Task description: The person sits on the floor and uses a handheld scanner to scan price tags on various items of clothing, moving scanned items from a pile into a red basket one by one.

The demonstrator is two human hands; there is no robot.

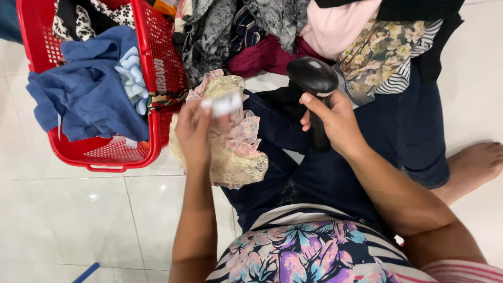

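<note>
Your left hand (193, 133) pinches a white paper tag (226, 104) on the cream lace garment w/ pink floral frills (233, 141), just right of the red plastic basket (157, 68). Your right hand (335, 123), further right, fingers wrapped round a black handheld scanner (313, 78). Clothes pile (325, 36) beyond.

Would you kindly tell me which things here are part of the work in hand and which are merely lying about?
In hand:
- left hand holding a lace garment by its white tag
- right hand gripping a black scanner

Lying about:
- red basket with blue clothes
- clothes pile on the floor
- blue stick at the bottom edge
</note>
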